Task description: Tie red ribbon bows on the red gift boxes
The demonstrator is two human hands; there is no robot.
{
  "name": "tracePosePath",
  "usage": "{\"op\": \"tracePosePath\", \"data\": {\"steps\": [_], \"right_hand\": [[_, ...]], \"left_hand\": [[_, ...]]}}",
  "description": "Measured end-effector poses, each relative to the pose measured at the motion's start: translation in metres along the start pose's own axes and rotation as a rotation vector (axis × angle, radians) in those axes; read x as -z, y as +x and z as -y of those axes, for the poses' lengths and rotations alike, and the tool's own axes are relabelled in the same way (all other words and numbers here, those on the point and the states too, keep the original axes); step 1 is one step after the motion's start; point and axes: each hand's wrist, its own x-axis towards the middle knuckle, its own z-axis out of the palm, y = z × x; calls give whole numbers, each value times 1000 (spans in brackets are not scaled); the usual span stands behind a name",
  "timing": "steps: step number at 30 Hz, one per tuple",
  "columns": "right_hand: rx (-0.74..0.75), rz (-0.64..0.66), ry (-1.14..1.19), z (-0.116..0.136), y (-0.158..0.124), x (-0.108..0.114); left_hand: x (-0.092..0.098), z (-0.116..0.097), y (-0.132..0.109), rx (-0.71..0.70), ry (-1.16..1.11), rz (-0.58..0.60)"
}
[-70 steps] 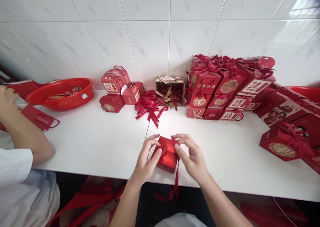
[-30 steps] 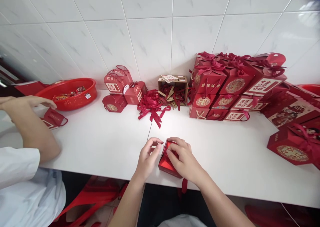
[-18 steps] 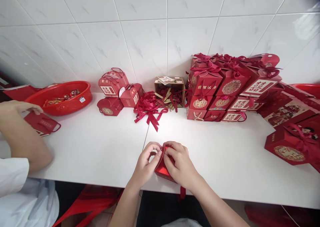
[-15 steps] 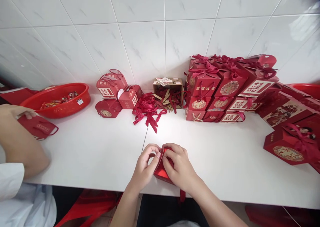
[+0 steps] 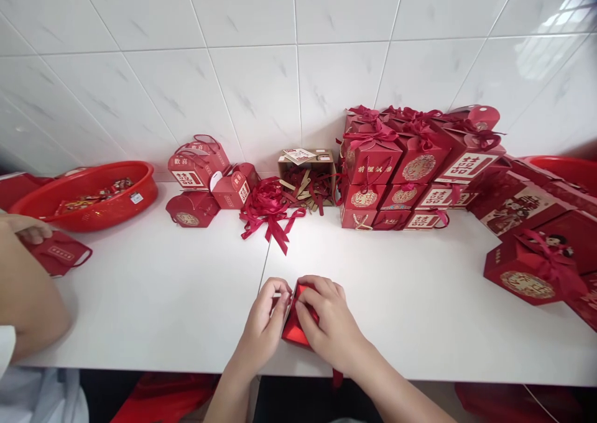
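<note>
A small red gift box (image 5: 296, 336) lies between my hands near the table's front edge, its bright red inside showing. My left hand (image 5: 267, 320) is at the box's left side, thumb and fingers closed in a pinch on its edge. From the right, my right hand (image 5: 329, 317) wraps round the box, with thumb and fingertips bent into the opening. Whether those fingertips hold anything inside is hidden. A dark red ribbon (image 5: 337, 378) hangs over the table edge below my right wrist.
Ahead lie a heap of ribbons (image 5: 267, 208), a carton (image 5: 330, 183) of ribbon and tag pieces, and several small boxes (image 5: 194, 211). Stacked gift boxes (image 5: 373, 162) stand back right, one ribboned box (image 5: 525, 274) nearer. At left, another person's hand (image 5: 32, 229) holds a box beside a red basin (image 5: 135, 202).
The view has shifted slightly. The box's left flap, upright between my hands before, is now lower, and more of the inside shows. My right fingers reach further into the opening.
</note>
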Motion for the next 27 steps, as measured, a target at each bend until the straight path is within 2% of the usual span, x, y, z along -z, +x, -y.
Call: {"op": "tracePosePath", "data": {"steps": [2, 4, 7, 10, 12, 13, 15, 20, 22, 24, 27], "right_hand": [[-6, -8, 25, 0, -1, 1], [-7, -8, 51, 0, -2, 2], [19, -12, 116, -4, -6, 4], [81, -164, 180, -19, -16, 7], [86, -319, 196, -34, -26, 10], [62, -373, 208, -42, -31, 11], [-27, -381, 270, -56, -43, 14], [-287, -45, 599, -63, -61, 12], [-351, -7, 700, -61, -62, 9], [-400, 1, 758, -61, -60, 7], [-444, 45, 803, -67, -57, 9]], "left_hand": [[1, 10, 2, 76, 87, -101], [10, 24, 3, 175, 181, -220], [42, 47, 3, 324, 278, -405], [79, 63, 0, 492, 371, -601], [92, 65, -2, 521, 398, -686], [93, 63, -4, 494, 391, -693], [81, 55, -4, 384, 329, -619], [15, 29, -2, 146, 38, -205], [-9, 23, -1, 122, -90, -93], [-24, 21, 0, 127, -145, -79], [-32, 20, -1, 153, -139, -106]]}}
